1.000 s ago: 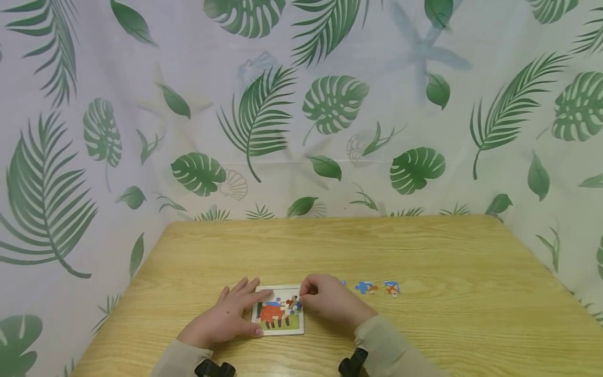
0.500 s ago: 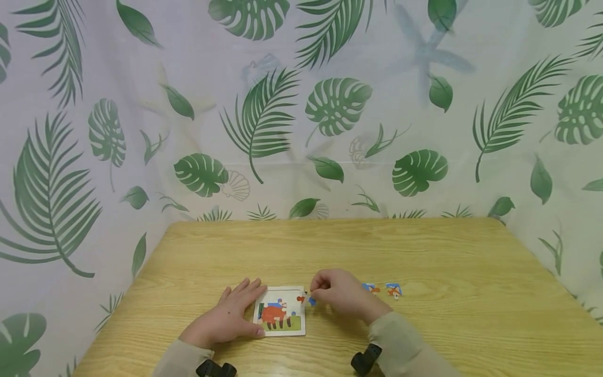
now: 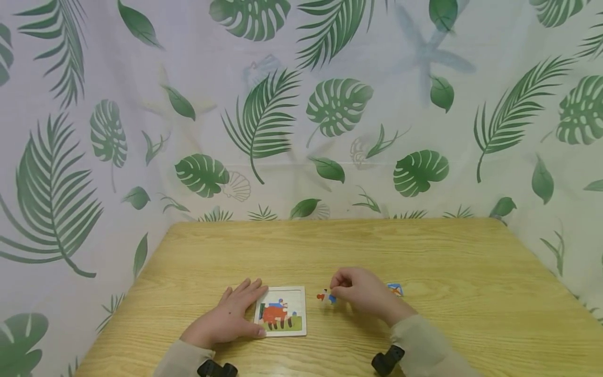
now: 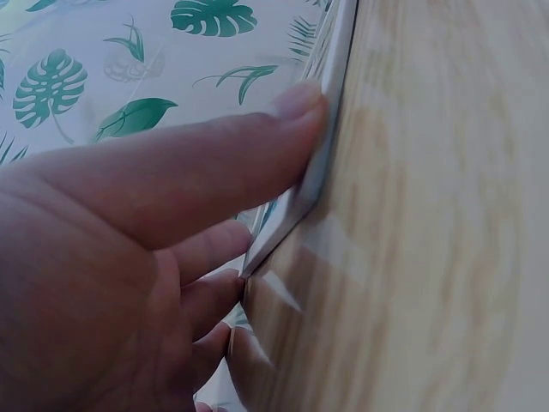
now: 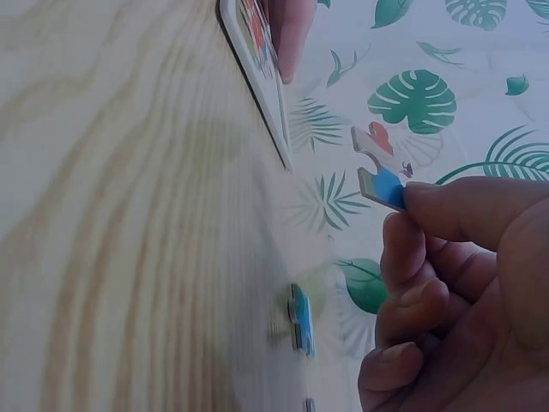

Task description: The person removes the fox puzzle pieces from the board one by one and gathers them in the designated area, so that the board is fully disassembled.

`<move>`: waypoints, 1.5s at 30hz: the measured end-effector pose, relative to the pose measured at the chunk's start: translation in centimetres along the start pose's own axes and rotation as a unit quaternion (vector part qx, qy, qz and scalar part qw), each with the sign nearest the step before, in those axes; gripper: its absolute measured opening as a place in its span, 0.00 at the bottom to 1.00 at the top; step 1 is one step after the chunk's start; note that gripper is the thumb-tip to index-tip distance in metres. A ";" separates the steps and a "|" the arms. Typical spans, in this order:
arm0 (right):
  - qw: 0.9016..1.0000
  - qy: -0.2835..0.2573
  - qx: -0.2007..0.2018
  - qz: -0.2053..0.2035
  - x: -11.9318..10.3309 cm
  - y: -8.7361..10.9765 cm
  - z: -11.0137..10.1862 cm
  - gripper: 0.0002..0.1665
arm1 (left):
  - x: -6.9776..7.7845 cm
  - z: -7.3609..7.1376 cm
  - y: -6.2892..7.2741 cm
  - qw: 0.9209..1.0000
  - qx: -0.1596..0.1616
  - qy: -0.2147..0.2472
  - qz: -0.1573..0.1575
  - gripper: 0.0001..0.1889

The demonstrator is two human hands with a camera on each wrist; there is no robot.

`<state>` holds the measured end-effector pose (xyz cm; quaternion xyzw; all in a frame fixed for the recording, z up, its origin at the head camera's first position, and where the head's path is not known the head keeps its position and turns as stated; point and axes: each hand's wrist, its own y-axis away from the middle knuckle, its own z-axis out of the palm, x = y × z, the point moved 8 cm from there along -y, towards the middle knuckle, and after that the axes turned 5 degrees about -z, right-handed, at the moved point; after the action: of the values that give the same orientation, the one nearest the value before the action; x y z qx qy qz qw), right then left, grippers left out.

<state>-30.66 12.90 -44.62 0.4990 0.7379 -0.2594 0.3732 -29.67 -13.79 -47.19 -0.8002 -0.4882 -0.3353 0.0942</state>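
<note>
In the head view a small jigsaw tray (image 3: 303,317) with a white border lies near the front of the table, partly filled with a red animal picture. My left hand (image 3: 231,318) rests along its left side, fingers extended and spread. The left wrist view shows the thumb (image 4: 292,129) against the tray's edge. To the right of the tray, my right hand (image 3: 365,294) pinches a jigsaw piece (image 5: 388,184) between thumb and index finger; it shows red, white and blue. That piece is held up off the table, its far end partly covered by the fingertips.
A blue and orange jigsaw piece (image 3: 394,288) lies on the wooden table (image 3: 471,314) beyond my right wrist. The right wrist view shows a loose blue piece (image 5: 302,322) below the held one. A leaf-patterned cloth (image 3: 282,131) hangs behind the table.
My right hand has moved rightward from the tray, carrying the pinched jigsaw piece away from it and over the table. My left hand stays at the tray's left side.
</note>
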 end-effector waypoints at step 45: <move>0.995 0.068 0.002 0.072 7.8 7.2 -8.2 0.05 | 0.0 0.0 0.3 1.000 0.010 -0.010 0.005 0.50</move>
<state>-28.05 25.98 -46.21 0.5682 0.7230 -0.1989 0.3390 -29.39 -13.94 -47.12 -0.8050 -0.4880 -0.3224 0.0993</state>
